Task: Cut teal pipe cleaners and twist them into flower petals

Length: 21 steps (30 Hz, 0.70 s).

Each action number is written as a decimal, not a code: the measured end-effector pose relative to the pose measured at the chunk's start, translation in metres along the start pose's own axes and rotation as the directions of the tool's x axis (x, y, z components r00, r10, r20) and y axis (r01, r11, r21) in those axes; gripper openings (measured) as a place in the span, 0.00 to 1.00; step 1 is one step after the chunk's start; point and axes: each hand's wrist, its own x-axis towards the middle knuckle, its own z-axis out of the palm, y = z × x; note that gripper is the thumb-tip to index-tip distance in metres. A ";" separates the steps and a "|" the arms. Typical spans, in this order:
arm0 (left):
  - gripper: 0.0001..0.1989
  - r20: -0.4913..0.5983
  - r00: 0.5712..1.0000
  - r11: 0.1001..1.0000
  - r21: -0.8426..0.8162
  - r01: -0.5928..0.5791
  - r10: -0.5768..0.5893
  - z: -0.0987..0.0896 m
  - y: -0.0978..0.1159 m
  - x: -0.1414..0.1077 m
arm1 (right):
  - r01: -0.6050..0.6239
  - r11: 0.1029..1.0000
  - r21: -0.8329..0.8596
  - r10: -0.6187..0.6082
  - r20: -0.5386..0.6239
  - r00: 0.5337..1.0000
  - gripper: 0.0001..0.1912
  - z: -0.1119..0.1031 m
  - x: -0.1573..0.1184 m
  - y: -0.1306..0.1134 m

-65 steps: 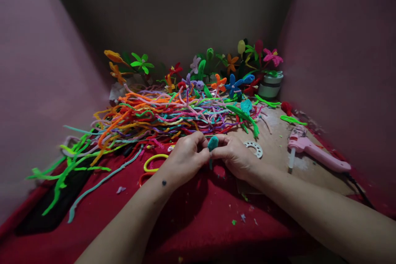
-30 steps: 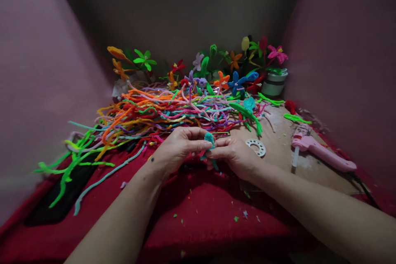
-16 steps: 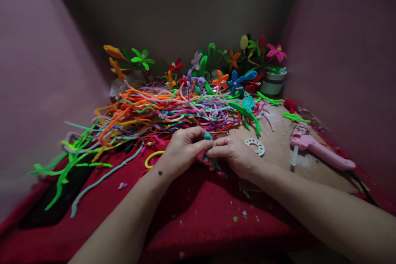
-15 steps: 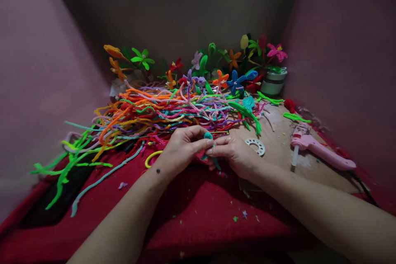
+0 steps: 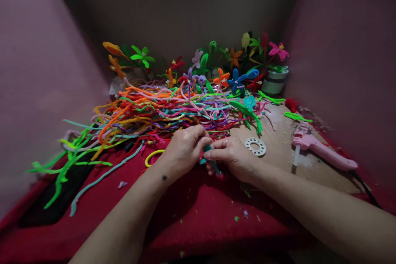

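Near the middle of the red cloth, my left hand (image 5: 187, 148) and my right hand (image 5: 227, 154) meet around a small teal pipe cleaner piece (image 5: 207, 149). Fingers of both hands are pinched on it, and a teal end hangs below the right fingers. Much of the piece is covered by the fingers. Beyond the hands lies a big pile of colourful pipe cleaners (image 5: 173, 107). Yellow scissor handles (image 5: 151, 157) lie beside my left hand. A white ring with holes (image 5: 255, 147) rests to the right of my right hand.
A pink glue gun (image 5: 324, 149) lies on a brown board (image 5: 275, 169) at the right. Pipe cleaner flowers and a striped pot (image 5: 275, 81) stand at the back. A black flat object (image 5: 52, 202) is at the left, under green pipe cleaners.
My left hand has turned, with its wrist slightly to the right, and its fingers have shifted on the teal piece. The teal tip between the hands now sits lower.
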 end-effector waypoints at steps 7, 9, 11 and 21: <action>0.09 0.215 0.936 0.773 -0.528 0.351 -0.278 -0.006 0.001 0.000 | 0.097 0.995 -0.010 -0.098 -0.013 0.995 0.08 -0.002 0.000 0.000; 0.10 0.224 0.922 0.729 -0.565 0.387 -0.316 -0.004 0.002 -0.001 | 0.094 0.995 -0.029 -0.095 -0.031 0.995 0.08 -0.002 0.000 -0.001; 0.12 0.151 0.924 0.745 -0.553 0.373 -0.350 0.000 0.005 -0.001 | 0.068 0.997 -0.023 -0.069 -0.049 0.996 0.08 -0.001 0.000 -0.003; 0.12 0.183 0.906 0.625 -0.671 0.399 -0.382 0.001 0.009 0.001 | 0.116 0.981 0.154 -0.123 0.037 0.992 0.11 0.000 0.000 0.000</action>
